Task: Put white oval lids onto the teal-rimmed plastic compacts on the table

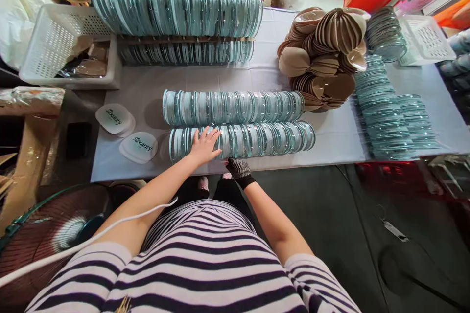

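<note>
My left hand (204, 147) lies flat with fingers spread on the near row of clear teal-rimmed round cases (257, 138), toward its left end. My right hand (237, 167), in a dark dotted glove, is at the table's front edge just below that row; its fingers are curled and partly hidden. A second row of the same cases (235, 106) lies just behind. Two white lids printed "beauty" (127, 132) rest to the left of the rows.
Long stacked rows of cases (176, 10) fill the back of the white table (330, 132). A heap of beige round puffs (325, 54) and more case stacks (382, 102) sit at the right. White baskets (55, 39) stand at both back corners. A fan (55, 234) is at lower left.
</note>
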The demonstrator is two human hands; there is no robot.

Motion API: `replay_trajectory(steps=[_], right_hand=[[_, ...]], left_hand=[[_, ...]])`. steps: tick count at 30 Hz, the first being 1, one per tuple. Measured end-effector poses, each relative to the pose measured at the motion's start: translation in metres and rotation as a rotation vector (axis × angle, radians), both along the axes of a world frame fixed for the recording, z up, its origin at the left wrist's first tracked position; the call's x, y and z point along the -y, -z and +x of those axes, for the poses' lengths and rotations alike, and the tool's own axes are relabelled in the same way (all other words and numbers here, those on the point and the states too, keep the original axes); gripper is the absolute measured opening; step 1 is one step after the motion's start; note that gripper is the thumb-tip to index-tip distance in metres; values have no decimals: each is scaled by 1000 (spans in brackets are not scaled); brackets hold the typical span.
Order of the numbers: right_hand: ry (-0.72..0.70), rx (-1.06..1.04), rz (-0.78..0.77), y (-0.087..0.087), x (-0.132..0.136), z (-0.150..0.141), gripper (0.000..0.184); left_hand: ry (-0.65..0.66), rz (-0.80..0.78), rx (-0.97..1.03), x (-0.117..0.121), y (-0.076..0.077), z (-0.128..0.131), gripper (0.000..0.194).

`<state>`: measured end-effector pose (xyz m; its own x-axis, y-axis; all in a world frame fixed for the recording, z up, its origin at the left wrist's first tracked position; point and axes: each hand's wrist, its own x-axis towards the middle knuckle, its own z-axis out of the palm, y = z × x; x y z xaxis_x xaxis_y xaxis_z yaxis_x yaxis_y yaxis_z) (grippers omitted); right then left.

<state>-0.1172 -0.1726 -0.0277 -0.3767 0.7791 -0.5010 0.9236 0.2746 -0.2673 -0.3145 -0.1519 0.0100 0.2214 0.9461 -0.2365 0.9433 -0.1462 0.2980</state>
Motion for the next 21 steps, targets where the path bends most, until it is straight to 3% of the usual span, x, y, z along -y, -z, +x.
replay_trajectory(steps=[3,5,8,11,13,16,19,21], right_hand=[[114,-70,189,-36,-50,11,39],[100,56,237,-61,-96,8,36],[-159,251,12,-82,-157,-17,35],[-305,297,-105,-84,-185,-44,34],[-395,279,-47,-83,-182,-47,32],[-457,192,66,-80,-150,-24,30],[-306,109,92,-66,-97,14,30],[-184,75,78,-46,-60,33,31]], left_hand=[[58,-8,5,-9,-2,13,74],[102,-7,12,-17,0,27,77],[111,-16,-2,-27,7,43,79],[104,6,-22,-29,13,47,81],[98,12,-27,-29,13,46,82],[85,-7,-24,-27,10,45,80],[86,-18,-26,-26,6,46,79],[87,-20,-30,-26,4,48,79]])
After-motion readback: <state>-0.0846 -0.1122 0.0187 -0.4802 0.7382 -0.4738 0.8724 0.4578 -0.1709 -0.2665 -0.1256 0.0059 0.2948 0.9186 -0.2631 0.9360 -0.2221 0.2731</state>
